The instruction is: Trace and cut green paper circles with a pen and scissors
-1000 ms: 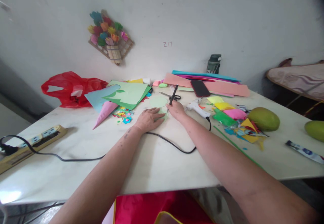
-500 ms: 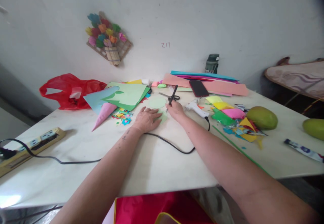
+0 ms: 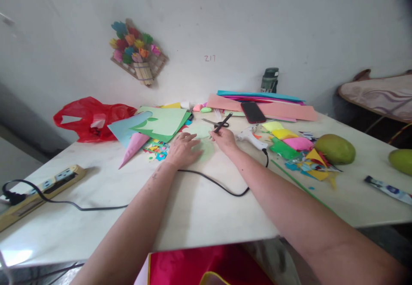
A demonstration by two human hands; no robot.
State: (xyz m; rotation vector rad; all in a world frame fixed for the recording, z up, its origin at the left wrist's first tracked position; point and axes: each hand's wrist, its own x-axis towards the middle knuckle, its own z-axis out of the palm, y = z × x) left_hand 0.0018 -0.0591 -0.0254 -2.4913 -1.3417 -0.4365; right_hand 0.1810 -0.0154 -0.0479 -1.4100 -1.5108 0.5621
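Tipped lower than a moment ago, the black pen (image 3: pixel 222 123) is pinched between the narrowly closed fingers of the right hand (image 3: pixel 225 140), while the left hand (image 3: pixel 183 151) has been drawn back slightly, its fingers loosely spread. On the table (image 3: pixel 199 220), an upper pale green piece (image 3: pixel 198 129) and a lower pale green piece (image 3: pixel 206 152) are laid by the fingertips; how firmly they're pressed can't be told. Too light a hold, and the paper could be dragged askew; with scissors (image 3: pixel 209 121) set so close, the pen could be knocked.
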